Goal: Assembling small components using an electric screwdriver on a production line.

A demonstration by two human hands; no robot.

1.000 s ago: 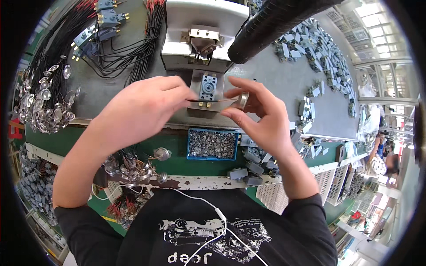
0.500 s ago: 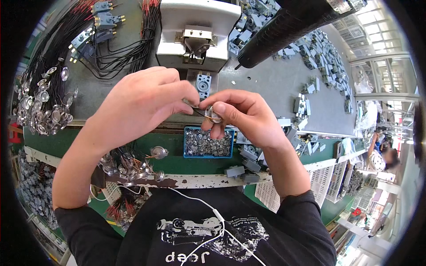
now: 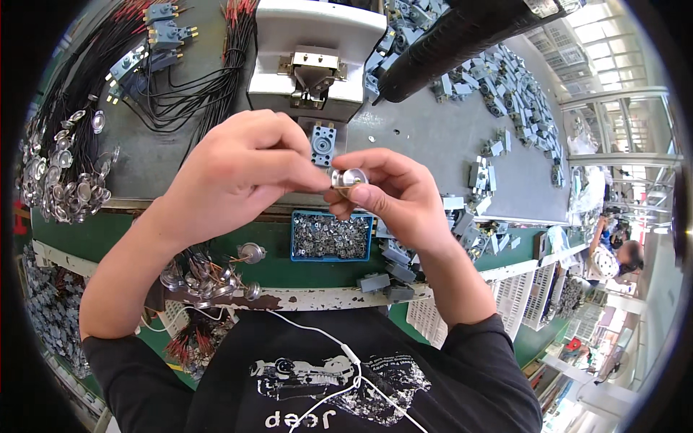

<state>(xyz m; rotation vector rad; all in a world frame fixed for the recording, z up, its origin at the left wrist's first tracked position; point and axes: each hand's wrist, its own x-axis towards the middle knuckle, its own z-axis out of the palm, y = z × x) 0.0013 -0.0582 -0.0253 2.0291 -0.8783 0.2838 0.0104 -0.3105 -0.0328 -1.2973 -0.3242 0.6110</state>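
Note:
My right hand point(image 3: 404, 198) pinches a round silvery metal cap point(image 3: 354, 177) between thumb and fingers, in front of the press. A thin copper-coloured wire point(image 3: 346, 188) runs along the cap's near side. From the left, my left hand point(image 3: 242, 169) reaches in with its fingers closed at the wire end beside the cap; the fingertips partly hide it. Just beyond my fingers, a grey switch block point(image 3: 323, 144) with a round centre lies below the jaw of the white press point(image 3: 317, 29).
A blue tray point(image 3: 292, 238) of small metal parts sits below my hands. Wired metal caps point(image 3: 72, 169) hang at the left, more point(image 3: 209, 274) at the near edge. Grey switch blocks point(image 3: 505, 86) are heaped at the right, and a black tube point(image 3: 447, 47) slants over the bench.
My left fingers have moved right, up against the metal cap. The cap has turned in my right hand, and its flat face now shows more. The whole view has shifted slightly.

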